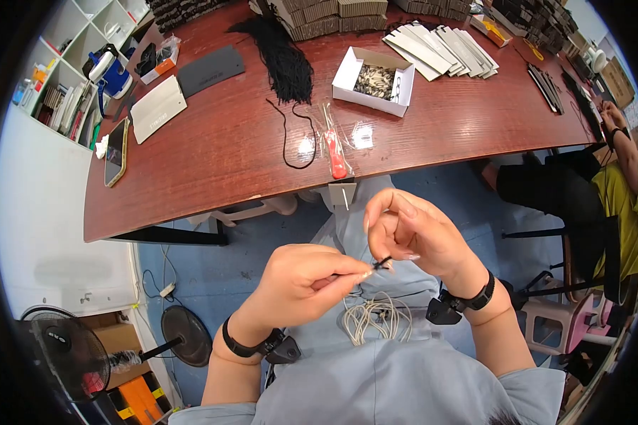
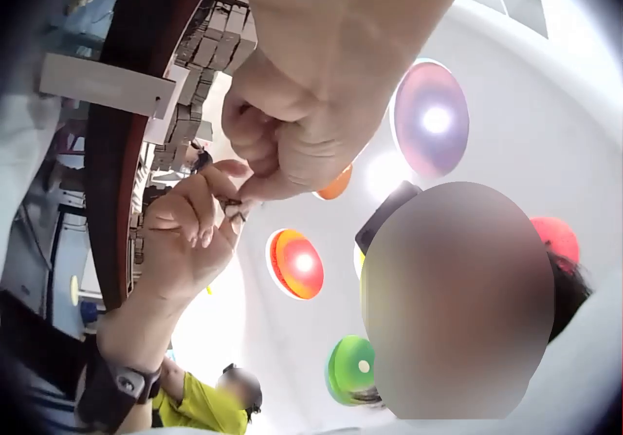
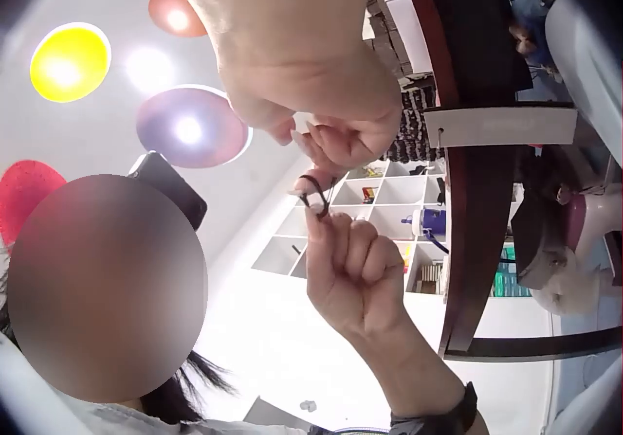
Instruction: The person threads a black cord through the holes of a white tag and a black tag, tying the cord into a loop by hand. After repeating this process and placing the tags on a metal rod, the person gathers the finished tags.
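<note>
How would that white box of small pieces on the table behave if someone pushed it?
The white box looks like thin card, so its walls may flex a little. Flat-bottomed and low, it would probably slide over the smooth table rather than tip. It has no lid on, so a sharp shove might make the small pieces shift or spill.

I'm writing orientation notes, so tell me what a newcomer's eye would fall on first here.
Probably the bright red item near the front edge of the table, vivid against the darker surface. Next, the shaggy bundle of black cords farther back, left of the open white box. Then perhaps the left hand, pinching a small black cord, with the right hand beside it.
</note>
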A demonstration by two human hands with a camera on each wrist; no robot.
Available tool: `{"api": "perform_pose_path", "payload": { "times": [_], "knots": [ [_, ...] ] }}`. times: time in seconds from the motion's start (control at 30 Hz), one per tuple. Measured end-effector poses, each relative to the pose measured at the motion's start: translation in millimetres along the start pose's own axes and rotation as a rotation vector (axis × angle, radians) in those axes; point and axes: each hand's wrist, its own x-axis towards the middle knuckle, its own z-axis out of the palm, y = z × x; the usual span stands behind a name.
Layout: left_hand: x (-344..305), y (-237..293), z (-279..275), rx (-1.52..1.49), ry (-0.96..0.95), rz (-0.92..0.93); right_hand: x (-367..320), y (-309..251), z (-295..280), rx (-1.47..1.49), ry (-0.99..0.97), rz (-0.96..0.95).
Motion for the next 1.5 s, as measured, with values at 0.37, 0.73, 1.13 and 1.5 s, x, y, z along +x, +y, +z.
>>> {"api": "perform_pose_path", "payload": {
  "times": [0.37,0.73,1.13,1.5],
  "knots": [
    [-2.5,-20.2,21.4,0.862,0.632,0.487,-6.5,-1.0,24.5,-0.159,0.273,-0.121],
    [-2.0,-21.0,23.1,0.768,0.535,0.491,0.3,7.3,18.5,-0.15,0.298,-0.086],
    [-14.0,-12.2,34.0,-0.132,0.698,-0.047,1.8,11.4,17.5,-0.546,0.385,-0.454],
    [-12.5,-14.1,23.9,-0.265,0.338,-0.129,1.3,7.8,10.4,-0.297,0.479,-0.43]
  ]
}}
